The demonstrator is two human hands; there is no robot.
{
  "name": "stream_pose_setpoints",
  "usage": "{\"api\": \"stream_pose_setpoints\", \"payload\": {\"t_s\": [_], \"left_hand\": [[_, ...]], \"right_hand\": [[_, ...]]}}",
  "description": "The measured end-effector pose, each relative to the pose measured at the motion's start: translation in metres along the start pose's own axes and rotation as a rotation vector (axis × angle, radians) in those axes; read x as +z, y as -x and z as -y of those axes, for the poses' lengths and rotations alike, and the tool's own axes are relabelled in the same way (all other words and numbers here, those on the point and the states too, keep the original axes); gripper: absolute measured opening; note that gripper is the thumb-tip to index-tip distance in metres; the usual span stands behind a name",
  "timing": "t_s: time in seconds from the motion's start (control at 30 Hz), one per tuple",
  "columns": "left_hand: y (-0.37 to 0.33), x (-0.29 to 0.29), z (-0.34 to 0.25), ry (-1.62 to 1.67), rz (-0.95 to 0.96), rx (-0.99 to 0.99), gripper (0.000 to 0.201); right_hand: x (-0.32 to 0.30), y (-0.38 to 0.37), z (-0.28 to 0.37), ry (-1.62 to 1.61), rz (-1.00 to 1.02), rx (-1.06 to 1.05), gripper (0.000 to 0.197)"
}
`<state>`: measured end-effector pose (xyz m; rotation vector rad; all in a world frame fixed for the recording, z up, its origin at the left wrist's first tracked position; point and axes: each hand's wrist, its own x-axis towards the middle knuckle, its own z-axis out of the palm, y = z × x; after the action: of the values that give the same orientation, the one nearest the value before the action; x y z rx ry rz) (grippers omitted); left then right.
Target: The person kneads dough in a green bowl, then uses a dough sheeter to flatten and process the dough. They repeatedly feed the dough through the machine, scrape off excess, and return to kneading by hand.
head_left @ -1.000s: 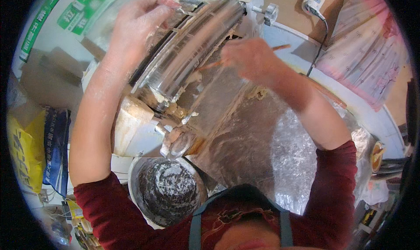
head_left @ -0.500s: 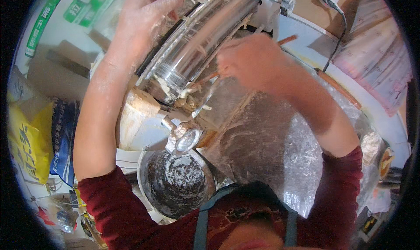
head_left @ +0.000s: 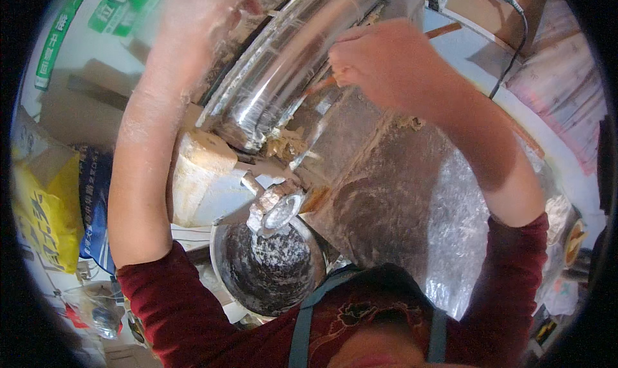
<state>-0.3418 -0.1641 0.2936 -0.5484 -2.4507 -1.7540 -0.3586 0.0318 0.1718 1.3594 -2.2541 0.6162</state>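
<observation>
A shiny metal roller (head_left: 283, 72) lies slantwise in a machine crusted with pale dough. My right hand (head_left: 386, 59) is closed round a thin wooden stick (head_left: 445, 30); its other end reaches the roller's right side. Over the machine's left side, my floury left hand (head_left: 212, 11) is blurred, with fingers apart and partly cut off by the top edge; nothing shows in it. Dough scraps (head_left: 286, 146) cling below the roller's near end. A crusted metal knob (head_left: 282, 211) juts out in front of them.
Beneath the knob stands a round metal pot (head_left: 270, 271), whitish inside. A brown, worn board (head_left: 380, 194) slopes right of the machine, beside a shiny grey sheet (head_left: 457, 239). Yellow (head_left: 45, 220) and blue bags lie at left. A black cable (head_left: 518, 53) hangs at upper right.
My right hand has moved up along the roller with the stick. Pale dough strips at the roller's near end are no longer seen there. The whole view has shifted slightly.
</observation>
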Motion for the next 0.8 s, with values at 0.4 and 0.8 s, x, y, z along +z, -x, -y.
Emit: {"api": "stream_pose_setpoints", "payload": {"t_s": [0.4, 0.8], "left_hand": [[0.005, 0.013, -0.006, -0.268, -0.156, 0.096, 0.009], [-0.003, -0.002, -0.004, -0.650, -0.206, 0.107, 0.023]], "right_hand": [[0.013, 0.028, 0.023, -0.113, -0.009, 0.151, 0.005], [0.050, 0.061, 0.040, -0.235, -0.154, 0.230, 0.017]]}}
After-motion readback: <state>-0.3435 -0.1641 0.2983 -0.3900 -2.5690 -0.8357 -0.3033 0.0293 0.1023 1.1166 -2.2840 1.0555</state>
